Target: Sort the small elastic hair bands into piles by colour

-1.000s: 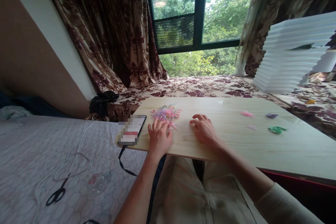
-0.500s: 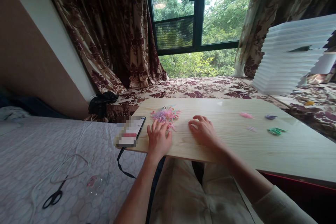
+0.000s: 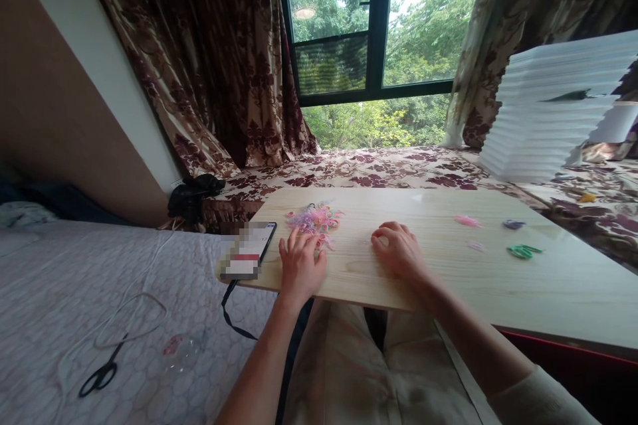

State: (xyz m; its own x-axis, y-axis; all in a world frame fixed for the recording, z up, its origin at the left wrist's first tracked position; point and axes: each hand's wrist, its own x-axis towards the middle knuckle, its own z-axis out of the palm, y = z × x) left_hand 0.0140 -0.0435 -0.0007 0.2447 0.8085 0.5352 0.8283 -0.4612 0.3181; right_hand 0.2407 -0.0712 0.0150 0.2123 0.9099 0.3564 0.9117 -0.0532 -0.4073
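Observation:
A pile of small pastel pieces, some ring-shaped, lies towards the left of the wooden tabletop. Fingers spread, my left hand rests at the near edge of this pile and touches it. My right hand is on the board to the right of the pile, thumb and fingers pinched together; a pale speck shows at the tips, too small to name. Farther right lie sorted little groups: pink, pale pink, purple and green.
A phone lies at the board's left edge, with a dark strap hanging below. Black scissors, a white cable and a clear plastic item are on the bed. A white pleated lampshade stands at right.
My right hand has moved a little to the right across the board, and its fingers have curled in more. My left hand stays at the pile.

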